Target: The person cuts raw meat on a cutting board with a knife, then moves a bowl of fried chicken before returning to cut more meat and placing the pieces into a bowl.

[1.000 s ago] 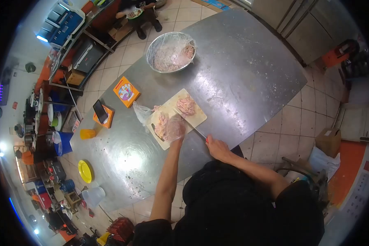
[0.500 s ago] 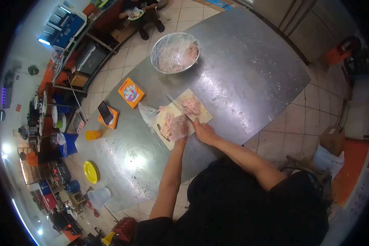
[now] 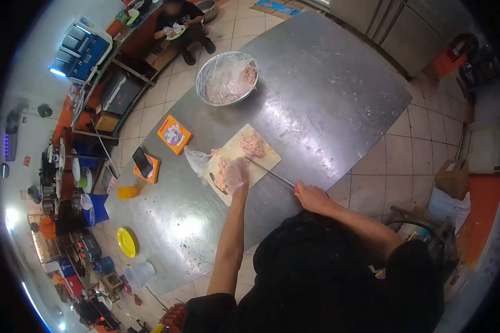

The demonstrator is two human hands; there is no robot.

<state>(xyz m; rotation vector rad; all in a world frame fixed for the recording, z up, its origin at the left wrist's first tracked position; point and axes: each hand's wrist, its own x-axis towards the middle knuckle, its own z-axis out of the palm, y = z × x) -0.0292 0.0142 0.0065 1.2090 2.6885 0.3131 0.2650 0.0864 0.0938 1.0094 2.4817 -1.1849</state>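
Note:
A cream cutting board (image 3: 265, 168) lies at an angle on the metal table, bearing two heaps of raw, pale pink meat. My left hand (image 3: 238, 173), in a clear plastic glove, grips the nearer heap of raw meat (image 3: 220, 176), its fingertips partly hidden. The farther heap of chopped meat (image 3: 252, 146) sits near the board's upper corner. My right hand (image 3: 312, 198) is bare and closed round the red handle of a long knife (image 3: 275, 174). The blade reaches over the board, its tip between the two heaps.
A large metal bowl (image 3: 226, 79) of meat under plastic film stands farther back on the steel table (image 3: 339, 89). Orange boxes (image 3: 175, 135), a phone (image 3: 143, 162), a crumpled plastic bag (image 3: 196, 160) and a yellow plate (image 3: 126, 242) lie leftward. A person (image 3: 180, 28) sits beyond.
My right hand has drawn the knife back toward my body and to the right, uncovering more of the blade. My left hand stays at the nearer heap. The view has shifted slightly.

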